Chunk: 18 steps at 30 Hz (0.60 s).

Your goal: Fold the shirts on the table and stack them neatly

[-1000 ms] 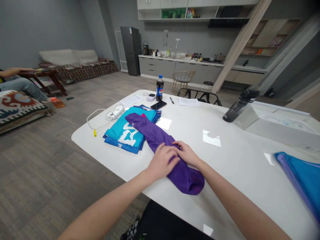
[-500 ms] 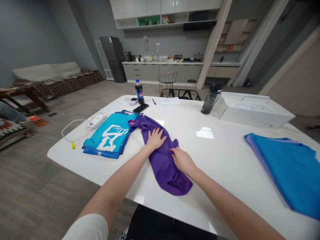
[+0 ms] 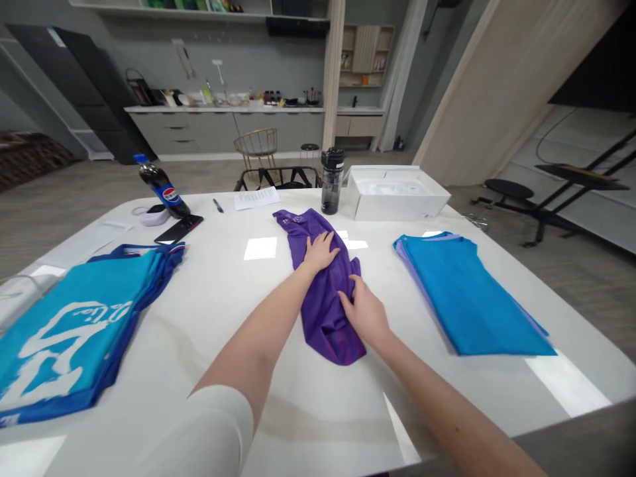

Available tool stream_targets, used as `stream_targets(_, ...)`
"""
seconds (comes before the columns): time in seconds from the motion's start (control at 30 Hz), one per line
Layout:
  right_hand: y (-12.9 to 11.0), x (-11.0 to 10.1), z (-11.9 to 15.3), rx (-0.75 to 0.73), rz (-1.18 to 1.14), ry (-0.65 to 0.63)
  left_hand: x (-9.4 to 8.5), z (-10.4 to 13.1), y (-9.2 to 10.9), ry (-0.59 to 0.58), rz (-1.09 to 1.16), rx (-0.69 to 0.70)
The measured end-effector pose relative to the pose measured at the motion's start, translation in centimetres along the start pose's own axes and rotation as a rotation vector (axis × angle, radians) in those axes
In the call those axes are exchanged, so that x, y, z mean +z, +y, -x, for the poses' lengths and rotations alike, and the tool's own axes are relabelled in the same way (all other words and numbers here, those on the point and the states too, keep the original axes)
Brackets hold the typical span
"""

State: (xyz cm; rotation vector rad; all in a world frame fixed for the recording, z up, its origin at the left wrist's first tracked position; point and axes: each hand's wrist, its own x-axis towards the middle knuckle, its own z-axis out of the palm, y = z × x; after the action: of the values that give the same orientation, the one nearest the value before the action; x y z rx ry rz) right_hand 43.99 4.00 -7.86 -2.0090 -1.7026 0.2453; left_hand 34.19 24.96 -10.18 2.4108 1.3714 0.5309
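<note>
Purple garment (image 3: pixel 324 306) between blue garments (image 3: pixel 479 301)

Purple garment (image 3: pixel 322 306): smooth cloth w/ slight sheen; tbl (image 3: pixel 218 265) v. glossy

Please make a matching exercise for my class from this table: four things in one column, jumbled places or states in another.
Things
1. purple garment
2. cola bottle
3. white box
4. pen

Places or states
A. between phone and printed sheet
B. just right of the dark drinking bottle
C. beneath the left hand
D. blue-capped

Pairs: 1-C, 2-D, 3-B, 4-A
</note>
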Motion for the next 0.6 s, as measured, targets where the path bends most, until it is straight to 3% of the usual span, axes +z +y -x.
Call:
stream_targets(0.17,-1.1,-0.1,2.7,-0.044,-0.171,-0.12,-0.1,0.0,0.4,0.196,0.022,-0.117)
stream_targets(0.3,-3.0,0.5,3.6,-0.18,-0.342,-0.166,-1.4,0.9,-0.6,0.327,0.376,-0.206)
stream_targets(0.43,-5.4,1.0,4.3,-0.294,-0.485,-0.229,-3.9,2.6,-3.2,0.466,0.859,-0.409)
stream_targets(0.53,-7.8,0.9,5.2,-0.355,-0.509,-0.264,-6.7,4.9,-6.3,0.511,0.97,-0.539)
stream_targets(0.6,-9.1,0.7,5.5,-0.413,-0.461,-0.22,-8.7,6.9,-8.3,0.545,0.98,-0.599)
